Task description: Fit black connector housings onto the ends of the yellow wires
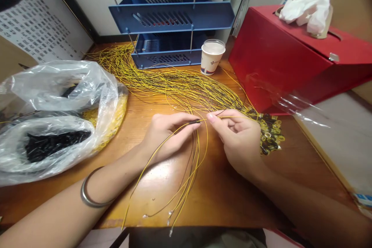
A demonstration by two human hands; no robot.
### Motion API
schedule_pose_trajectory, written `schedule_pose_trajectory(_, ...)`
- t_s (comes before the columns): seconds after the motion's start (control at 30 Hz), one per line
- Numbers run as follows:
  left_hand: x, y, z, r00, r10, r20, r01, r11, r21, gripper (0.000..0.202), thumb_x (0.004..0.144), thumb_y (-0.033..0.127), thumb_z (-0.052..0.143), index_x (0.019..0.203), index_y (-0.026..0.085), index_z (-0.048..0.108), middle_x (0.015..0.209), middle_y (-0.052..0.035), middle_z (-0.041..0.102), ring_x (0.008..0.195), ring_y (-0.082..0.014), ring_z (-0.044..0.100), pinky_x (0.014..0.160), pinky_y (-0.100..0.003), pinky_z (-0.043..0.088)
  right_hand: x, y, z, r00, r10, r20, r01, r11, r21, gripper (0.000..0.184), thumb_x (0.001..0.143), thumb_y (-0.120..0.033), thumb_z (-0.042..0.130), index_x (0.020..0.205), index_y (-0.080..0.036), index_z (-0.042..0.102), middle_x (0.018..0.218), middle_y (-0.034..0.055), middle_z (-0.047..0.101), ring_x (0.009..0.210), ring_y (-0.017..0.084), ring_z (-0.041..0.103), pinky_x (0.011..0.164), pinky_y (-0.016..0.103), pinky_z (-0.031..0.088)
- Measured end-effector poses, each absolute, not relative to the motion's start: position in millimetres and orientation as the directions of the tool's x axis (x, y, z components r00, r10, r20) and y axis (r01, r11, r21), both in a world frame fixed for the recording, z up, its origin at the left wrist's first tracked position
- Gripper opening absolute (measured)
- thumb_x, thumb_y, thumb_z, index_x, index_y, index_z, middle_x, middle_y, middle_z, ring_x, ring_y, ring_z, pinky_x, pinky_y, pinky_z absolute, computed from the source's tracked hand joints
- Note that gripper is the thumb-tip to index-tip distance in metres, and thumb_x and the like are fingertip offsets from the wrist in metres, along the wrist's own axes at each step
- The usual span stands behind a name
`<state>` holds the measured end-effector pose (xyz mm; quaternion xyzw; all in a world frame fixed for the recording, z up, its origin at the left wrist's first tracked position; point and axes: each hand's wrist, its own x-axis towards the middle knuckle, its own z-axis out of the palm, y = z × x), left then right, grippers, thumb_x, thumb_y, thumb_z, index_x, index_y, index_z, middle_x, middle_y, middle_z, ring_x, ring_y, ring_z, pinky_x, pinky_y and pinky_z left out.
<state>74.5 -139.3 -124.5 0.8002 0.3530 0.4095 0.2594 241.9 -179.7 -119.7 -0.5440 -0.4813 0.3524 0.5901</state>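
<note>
Between the thumb and forefinger of my left hand (167,133) is a small black sleeve (194,121), with a yellow wire (155,151) trailing from it toward the table's front edge. My right hand (240,133) is closed close beside it, thumb and forefinger pinching a thin yellow wire that runs between both hands. A few loose yellow and dark wires (190,180) hang down between the hands, small metal terminals (170,213) at their ends. Behind the hands lies a large bundle of yellow and dark wires (180,83). Its black and yellow ends (270,133) gather beyond my right hand.
At left, a clear plastic bag (107,85) holds black pieces (55,145). A blue rack (174,17) stands at the back, beside a paper cup (212,60). A red box (279,58) with crumpled tissue (306,9) on top is at right on the wooden table (232,201).
</note>
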Motion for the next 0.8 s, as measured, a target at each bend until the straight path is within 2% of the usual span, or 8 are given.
schedule_pose_trajectory(0.1, 75.1, -140.1, -123.4, 0.420, 0.776, 0.469, 0.350, -0.616, 0.706, 0.012, 0.083, 0.018, 0.072, 0.092, 0.013, 0.078, 0.087, -0.0040, 0.080, 0.073, -0.0117, 0.075, 0.073, -0.014, 0.057, 241.3, -179.3, -120.8, 0.291, 0.935, 0.203, 0.150, 0.165, -0.975, 0.017, 0.081, -0.023, 0.071, 0.068, -0.015, 0.066, 0.055, -0.0039, 0.055, 0.043, 0.003, 0.036, 0.040, 0.018, 0.028)
schedule_pose_trajectory(0.23, 75.1, -139.9, -122.1, 0.438, 0.776, 0.454, 0.320, -0.606, 0.728, 0.013, 0.084, 0.017, 0.070, 0.093, 0.012, 0.078, 0.087, -0.0040, 0.080, 0.073, -0.0106, 0.075, 0.073, -0.012, 0.056, 239.6, -180.6, -123.2, 0.217, 0.959, 0.183, 0.149, 0.153, -0.977, 0.011, 0.080, -0.024, 0.073, 0.072, -0.016, 0.070, 0.060, -0.0006, 0.062, 0.049, 0.007, 0.047, 0.044, 0.020, 0.037)
schedule_pose_trajectory(0.4, 74.2, -140.6, -124.5, 0.439, 0.806, 0.398, 0.210, -0.523, 0.826, 0.028, 0.085, 0.020, 0.072, 0.111, 0.011, 0.073, 0.094, -0.0064, 0.080, 0.075, -0.0129, 0.076, 0.072, -0.015, 0.059, 240.4, -177.3, -125.8, 0.234, 0.966, 0.109, 0.086, 0.091, -0.992, 0.013, 0.084, -0.029, 0.071, 0.080, -0.017, 0.067, 0.056, -0.0043, 0.057, 0.037, 0.004, 0.037, 0.034, 0.019, 0.024)
schedule_pose_trajectory(0.47, 74.2, -141.8, -124.4, 0.402, 0.831, 0.385, 0.174, -0.482, 0.858, 0.030, 0.086, 0.022, 0.071, 0.114, 0.011, 0.070, 0.092, -0.0063, 0.080, 0.077, -0.0141, 0.077, 0.072, -0.017, 0.060, 241.1, -175.3, -126.0, 0.260, 0.962, 0.086, 0.038, 0.079, -0.996, 0.016, 0.084, -0.031, 0.072, 0.082, -0.017, 0.065, 0.065, -0.0022, 0.064, 0.035, 0.003, 0.039, 0.032, 0.019, 0.025)
schedule_pose_trajectory(0.53, 74.5, -142.8, -122.9, 0.336, 0.859, 0.386, 0.200, -0.466, 0.862, 0.017, 0.088, 0.022, 0.069, 0.102, 0.013, 0.072, 0.087, -0.0044, 0.080, 0.078, -0.0136, 0.077, 0.073, -0.016, 0.059, 241.1, -174.0, -125.7, 0.277, 0.957, 0.084, 0.009, 0.084, -0.996, 0.019, 0.083, -0.031, 0.073, 0.080, -0.016, 0.063, 0.076, 0.0017, 0.071, 0.035, 0.002, 0.042, 0.031, 0.019, 0.027)
schedule_pose_trajectory(0.6, 74.8, -143.2, -120.9, 0.286, 0.877, 0.387, 0.241, -0.456, 0.856, 0.010, 0.089, 0.024, 0.068, 0.090, 0.015, 0.073, 0.083, -0.0025, 0.079, 0.074, -0.0117, 0.076, 0.069, -0.015, 0.058, 240.5, -173.6, -125.1, 0.280, 0.957, 0.081, 0.002, 0.084, -0.996, 0.020, 0.083, -0.031, 0.073, 0.077, -0.016, 0.061, 0.072, 0.0017, 0.070, 0.034, 0.002, 0.041, 0.030, 0.019, 0.026)
schedule_pose_trajectory(0.7, 74.8, -142.3, -119.1, 0.279, 0.901, 0.332, 0.245, -0.401, 0.883, 0.021, 0.091, 0.030, 0.066, 0.078, 0.016, 0.073, 0.073, -0.0016, 0.078, 0.061, -0.0096, 0.071, 0.058, -0.015, 0.054, 239.2, -174.6, -123.7, 0.261, 0.963, 0.070, 0.014, 0.068, -0.998, 0.016, 0.083, -0.027, 0.072, 0.077, -0.016, 0.062, 0.060, -0.0015, 0.064, 0.033, 0.003, 0.040, 0.030, 0.019, 0.026)
schedule_pose_trajectory(0.8, 74.3, -140.2, -119.1, 0.292, 0.924, 0.245, 0.238, -0.319, 0.918, 0.039, 0.095, 0.039, 0.059, 0.067, 0.015, 0.071, 0.061, -0.0024, 0.073, 0.052, -0.0096, 0.066, 0.052, -0.018, 0.051, 238.2, -176.6, -122.0, 0.225, 0.972, 0.063, 0.037, 0.056, -0.998, 0.014, 0.082, -0.026, 0.072, 0.078, -0.015, 0.065, 0.060, -0.0009, 0.064, 0.034, 0.003, 0.040, 0.031, 0.019, 0.027)
